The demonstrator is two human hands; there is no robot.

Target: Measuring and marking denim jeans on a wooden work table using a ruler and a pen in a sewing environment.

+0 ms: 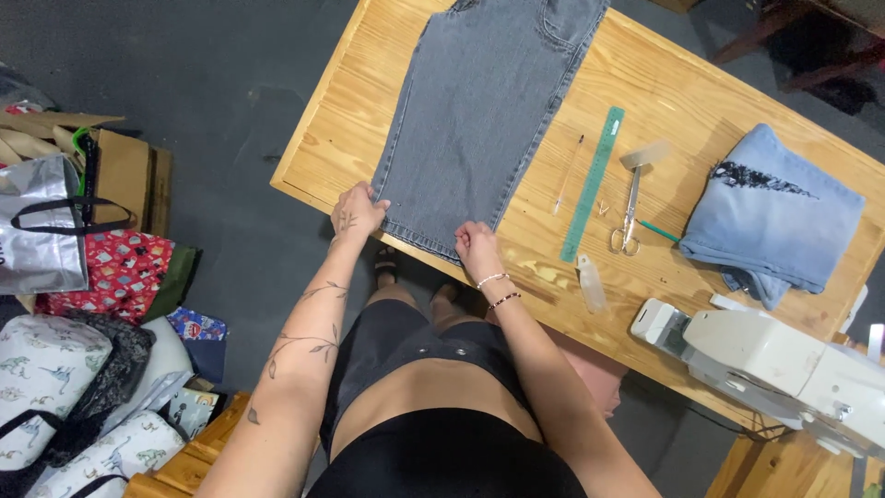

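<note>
Left hand (358, 210): centre-left of frame, palm down, fingers curled over the lower left corner of the grey jeans leg (479, 111), pinching the hem at the table edge.
Left arm: tattooed forearm runs from bottom centre up to the hand, nearly straight, wrist slightly bent.
Right hand (477, 247): centre of frame, palm down, fingers closed on the lower right corner of the same hem; bracelets at the wrist.
Right arm: rises from lower right of centre, elbow bent outward.
Grey jeans leg: lies flat on the wooden table (664, 101), stretching from the hem at centre to the top edge of frame.
Green ruler (593, 183): right of the leg, lying diagonally, apart from it.
Scissors (630, 217): just right of the ruler.
Folded light-blue jeans (774, 217): right side of the table.
White sewing machine (784, 364): lower right.
Bags (55, 387): on the floor, lower left.
</note>
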